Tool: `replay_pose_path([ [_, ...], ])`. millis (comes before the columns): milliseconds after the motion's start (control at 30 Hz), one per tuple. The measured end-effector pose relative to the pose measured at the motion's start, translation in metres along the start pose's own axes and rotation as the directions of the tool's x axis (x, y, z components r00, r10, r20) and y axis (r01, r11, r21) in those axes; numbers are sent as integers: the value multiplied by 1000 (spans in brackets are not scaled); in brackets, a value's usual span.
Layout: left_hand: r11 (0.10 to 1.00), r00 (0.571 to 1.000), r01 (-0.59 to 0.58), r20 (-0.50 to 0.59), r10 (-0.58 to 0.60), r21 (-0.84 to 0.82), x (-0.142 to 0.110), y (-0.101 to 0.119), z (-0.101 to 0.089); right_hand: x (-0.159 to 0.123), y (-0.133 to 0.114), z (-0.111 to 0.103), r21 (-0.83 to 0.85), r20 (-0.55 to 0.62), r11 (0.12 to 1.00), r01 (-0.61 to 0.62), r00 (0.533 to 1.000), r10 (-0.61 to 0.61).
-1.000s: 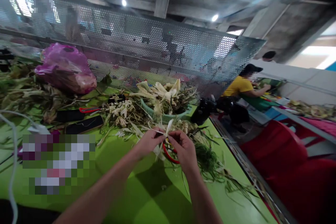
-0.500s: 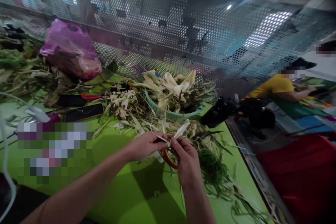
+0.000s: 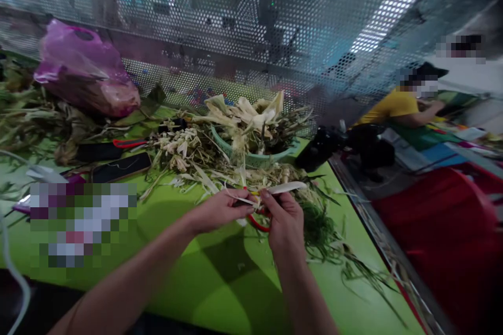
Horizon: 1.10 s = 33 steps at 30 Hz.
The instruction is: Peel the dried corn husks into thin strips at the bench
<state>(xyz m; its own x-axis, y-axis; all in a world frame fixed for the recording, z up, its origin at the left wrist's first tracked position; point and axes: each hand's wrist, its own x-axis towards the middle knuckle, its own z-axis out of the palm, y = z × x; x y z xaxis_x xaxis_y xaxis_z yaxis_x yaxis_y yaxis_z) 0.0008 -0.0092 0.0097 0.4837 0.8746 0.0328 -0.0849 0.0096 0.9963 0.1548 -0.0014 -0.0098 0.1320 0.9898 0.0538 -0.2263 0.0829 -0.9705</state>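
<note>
Head view: right hand (image 3: 286, 220) hides part of pale strip (image 3: 290, 187), red loop (image 3: 258, 224).

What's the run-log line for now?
left hand: pinching pale strip | right hand: pinching pale strip | basket: holding dried husks, beyond hands

No lettering seems readable anywhere in view.

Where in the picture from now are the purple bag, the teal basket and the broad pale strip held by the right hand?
Purple bag (image 3: 90, 70): head view, middle of its side.
Teal basket (image 3: 275, 157): head view, front rim.
Broad pale strip (image 3: 288, 187): head view, part beyond the fingers.
</note>
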Motion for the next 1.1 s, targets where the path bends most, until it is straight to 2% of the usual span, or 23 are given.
replay_pose_path([
  [167, 999, 999, -24, 23, 25, -41, -2, -5, 2, -3, -8, 4, 0, -29, 997, 80, 996, -80],
  [300, 995, 997, -13, -75, 5, -104, 4, -11, 0, 6, -9, 1, -109, 65, 993, 40, 997, -33],
  [367, 997, 993, -18, -113, 10, -72, 8, -15, -4, 10, -11, -3, -199, 61, 977, 75, 996, -64],
  [467, 998, 980, -32, -194, 42, 57, 13, -21, -8, 8, -15, -7, -401, -9, 880, 254, 959, -282],
  [500, 992, 972, -35, -225, 61, 118, 14, -22, -9, 6, -17, -6, -470, 18, 823, 319, 936, -352],
  [567, 967, 959, -31, -266, 100, 253, 14, -23, -9, 0, -19, -2, -555, 177, 703, 444, 889, -422],
  [633, 925, 951, -30, -274, 142, 378, 12, -22, -8, -4, -19, 2, -573, 360, 611, 547, 837, -412],
  [700, 883, 949, -29, -264, 171, 468, 10, -20, -5, -6, -18, 5, -576, 449, 559, 597, 802, -394],
  [933, 856, 959, -59, -209, 191, 514, 9, -15, 2, -2, -16, 0, -664, 473, 450, 598, 801, -367],
  [1100, 826, 959, -12, -226, 169, 563, 10, -17, 1, -1, -19, -2, -664, 505, 458, 591, 806, -309],
])
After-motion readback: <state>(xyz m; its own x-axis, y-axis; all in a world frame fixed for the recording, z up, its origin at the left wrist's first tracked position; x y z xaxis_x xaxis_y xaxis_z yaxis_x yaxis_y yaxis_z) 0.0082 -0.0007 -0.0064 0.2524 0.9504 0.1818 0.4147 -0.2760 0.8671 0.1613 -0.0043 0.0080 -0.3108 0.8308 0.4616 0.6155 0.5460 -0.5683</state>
